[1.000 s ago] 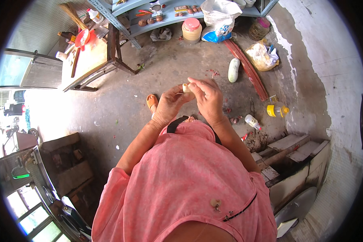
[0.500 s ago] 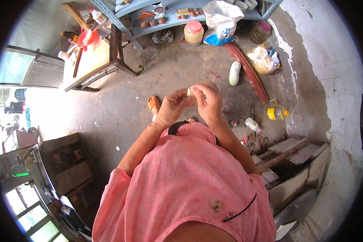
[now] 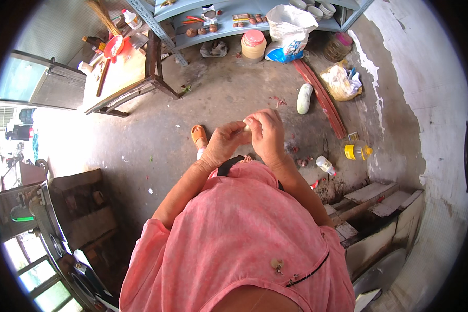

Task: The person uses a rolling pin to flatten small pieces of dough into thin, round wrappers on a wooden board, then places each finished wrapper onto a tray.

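Two hands meet in front of the chest, fingertips pinched together on one small pale object (image 3: 247,127), prob a peeled clove or sim; too small to say more. Left hand (image 3: 224,141) curls under it w/ thumb + forefinger closed on the piece, right hand (image 3: 267,132) closes over it from the other side, fingers bent, both touching the object and each other. Person wears a pink shirt (image 3: 234,234); forearms come up from the lower edge. Below the hands, on the concrete floor (image 3: 229,99), an orange sandal (image 3: 198,136) shows just left of the left wrist. Reddish peel scraps (image 3: 278,100) lie scattered on the floor beyond the hands, more near the right elbow. A pale green gourd (image 3: 304,98) lies well apart to the upper right, beside a long red plank (image 3: 320,97). Yellow bottle (image 3: 356,151) and a small white bottle (image 3: 325,165) lie on the floor at right, near the wall. Pink-lidded tub (image 3: 254,44) and white sack (image 3: 288,27) stand by the blue-grey shelf (image 3: 213,28) at top. Wooden table (image 3: 120,78) at upper left w/ a red bowl (image 3: 113,46) on it.
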Motion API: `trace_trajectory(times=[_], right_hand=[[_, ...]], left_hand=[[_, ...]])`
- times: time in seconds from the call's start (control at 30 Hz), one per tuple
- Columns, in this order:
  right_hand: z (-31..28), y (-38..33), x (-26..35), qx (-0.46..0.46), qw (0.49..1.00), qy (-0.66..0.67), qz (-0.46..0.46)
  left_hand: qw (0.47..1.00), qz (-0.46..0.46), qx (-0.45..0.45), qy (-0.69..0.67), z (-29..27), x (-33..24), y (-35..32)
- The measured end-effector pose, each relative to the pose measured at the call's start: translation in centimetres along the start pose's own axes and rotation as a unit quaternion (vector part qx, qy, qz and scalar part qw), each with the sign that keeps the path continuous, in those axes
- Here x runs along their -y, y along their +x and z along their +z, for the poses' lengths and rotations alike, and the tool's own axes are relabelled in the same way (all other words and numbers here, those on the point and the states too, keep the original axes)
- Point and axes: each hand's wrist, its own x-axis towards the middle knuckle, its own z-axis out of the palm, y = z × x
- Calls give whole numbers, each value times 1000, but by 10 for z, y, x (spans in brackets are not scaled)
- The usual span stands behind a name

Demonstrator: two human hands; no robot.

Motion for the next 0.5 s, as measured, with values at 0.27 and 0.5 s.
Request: trace_trajectory(times=[0.27,0.5], right_hand=[[4,-4,3,-11,1000,-7,-5],[1,-1,8,8,993,94,70]], left_hand=[[998,18,-18,-62,1,6,-5],[988,4,-45,-147,1,1,-6]])
